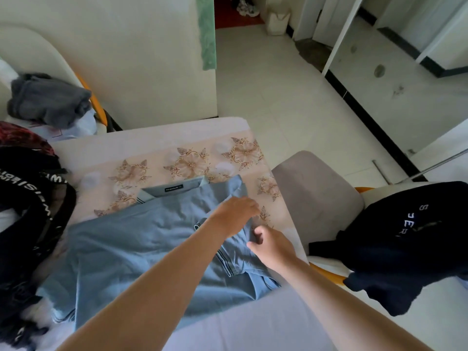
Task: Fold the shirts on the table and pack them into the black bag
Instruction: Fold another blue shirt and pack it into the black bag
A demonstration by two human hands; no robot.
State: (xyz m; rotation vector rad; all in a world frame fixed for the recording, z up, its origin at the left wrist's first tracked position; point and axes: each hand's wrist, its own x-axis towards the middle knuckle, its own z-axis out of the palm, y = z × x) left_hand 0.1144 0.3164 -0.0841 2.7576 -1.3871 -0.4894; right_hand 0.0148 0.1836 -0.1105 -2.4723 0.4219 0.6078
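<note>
Right hand (272, 247) fingers (254, 243) pinching blue shirt (131, 244) sleeve edge right of centre, left hand (234, 214) on cloth just beside, grip unclear, collar (174, 188) up-frame, black bag (33, 198) far left.

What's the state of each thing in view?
blue shirt: flat on table, one sleeve folded in
bag: slumped, table's left
dark shirt: unfolded, off the table
grey garment: bunched up
left grip: on blue shirt, hold unclear
right grip: pinches blue shirt's edge

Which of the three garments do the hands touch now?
The light blue polo shirt on the table: left hand and right hand are on it. The grey garment and dark garment lie apart, untouched.
</note>
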